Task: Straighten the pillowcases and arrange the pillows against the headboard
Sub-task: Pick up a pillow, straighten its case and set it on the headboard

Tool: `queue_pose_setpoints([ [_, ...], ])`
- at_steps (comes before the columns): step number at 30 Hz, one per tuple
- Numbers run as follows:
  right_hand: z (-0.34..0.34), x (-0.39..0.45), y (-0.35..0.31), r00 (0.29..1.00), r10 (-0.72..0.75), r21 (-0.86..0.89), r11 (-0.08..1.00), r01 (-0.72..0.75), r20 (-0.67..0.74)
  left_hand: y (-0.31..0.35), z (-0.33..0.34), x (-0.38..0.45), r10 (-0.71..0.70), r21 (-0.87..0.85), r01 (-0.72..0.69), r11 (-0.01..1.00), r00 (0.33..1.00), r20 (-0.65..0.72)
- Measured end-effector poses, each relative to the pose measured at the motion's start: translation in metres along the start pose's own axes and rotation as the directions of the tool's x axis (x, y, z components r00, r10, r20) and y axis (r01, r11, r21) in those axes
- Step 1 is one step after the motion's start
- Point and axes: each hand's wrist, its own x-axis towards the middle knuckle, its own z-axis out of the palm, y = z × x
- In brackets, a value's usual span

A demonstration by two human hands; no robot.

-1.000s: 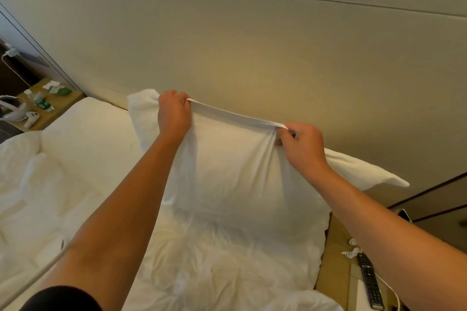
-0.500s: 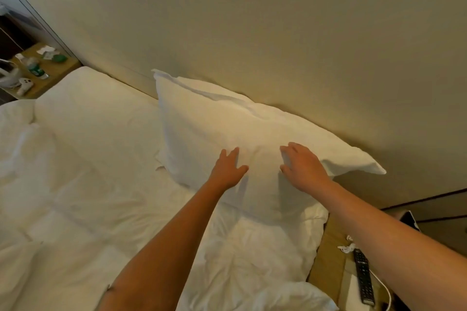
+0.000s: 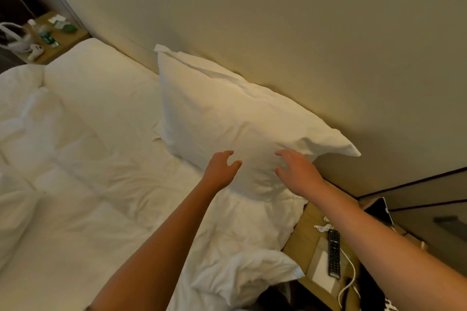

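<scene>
White pillow [image 3: 227, 118] propped upright against beige padded headboard [image 3: 303, 33], at the right-hand end of the bed, its top edge touching the panel. Pillowcase mostly smooth on the upper face; a seam or flap line across the upper part; soft creases gathered near the lower middle; right corner drawn out to a flat point, left upper corner likewise peaked. Lower edge resting on rumpled white duvet [image 3: 88, 184]. Left hand [image 3: 221, 168] at the pillow's lower front, fingers spread and loosely bent, nothing gripped; contact with the fabric cannot be told. Right hand [image 3: 297, 171] just beside it at the same height, fingers apart and slightly curved, nothing held; contact likewise unclear. Second white pillow [image 3: 96, 78] flat on the bed to the left, near the headboard. Wooden nightstand [image 3: 307, 242] at right, bearing black remote control [image 3: 333, 252] and white cable [image 3: 350, 275]. Far nightstand [image 3: 54, 41] at upper left with small bottles and other objects, too small to identify.
</scene>
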Motion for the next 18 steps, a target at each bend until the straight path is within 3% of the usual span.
queue_pose_setpoints([
  [6, 0.037, -0.079, 0.034, 0.993, -0.036, 0.152, 0.988, 0.019, 0.112, -0.025, 0.051, -0.110, -0.178, -0.246, 0.157, 0.956, 0.982, -0.065],
  [11, 0.076, -0.133, 0.063, 0.967, -0.104, 0.205, 0.977, 0.055, 0.234, -0.043, 0.093, -0.206, -0.340, -0.513, 0.218, 0.830, 0.927, -0.156],
  [18, 0.137, -0.195, 0.056, 0.851, -0.228, 0.184, 0.970, 0.158, 0.472, -0.071, 0.151, -0.340, -0.598, -0.775, 0.219, 0.593, 0.764, -0.242],
])
